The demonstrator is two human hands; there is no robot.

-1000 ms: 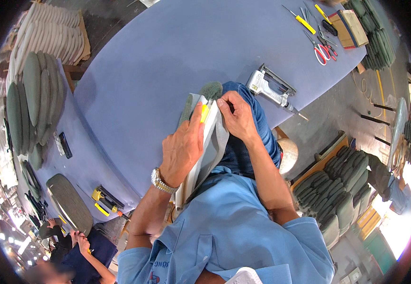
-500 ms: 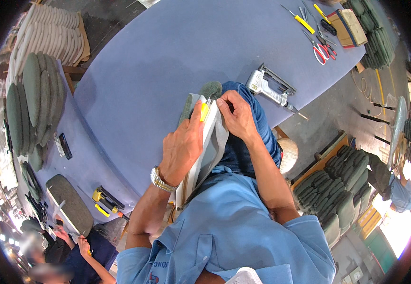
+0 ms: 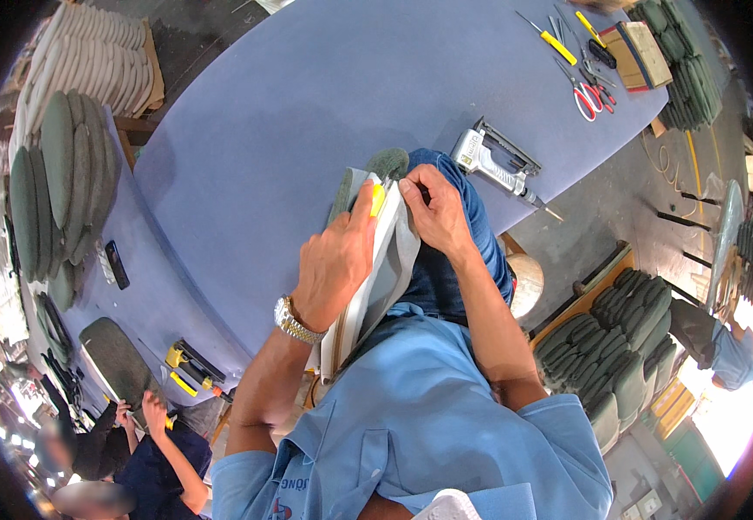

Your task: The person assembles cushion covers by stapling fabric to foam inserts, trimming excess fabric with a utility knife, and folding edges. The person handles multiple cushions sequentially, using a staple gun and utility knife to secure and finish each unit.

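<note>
A green upholstered cushion stands on edge against my lap, its pale underside and loose grey lining facing up. My left hand, with a metal watch on its wrist, is closed around a yellow-handled tool at the cushion's far end. The tool's tip is hidden, so its kind does not show. Thumb and fingers of my right hand pinch the lining's edge on the cushion's right side, close to the tool.
On the blue-covered table lie a staple gun, scissors, a yellow-handled screwdriver and a box. Green cushions are stacked at left, more at right. A co-worker's hands work on a cushion at lower left.
My left hand and the yellow handle have shifted slightly, the handle showing less. My right hand keeps its pinch. At lower left the co-worker's hands have moved up along their cushion.
</note>
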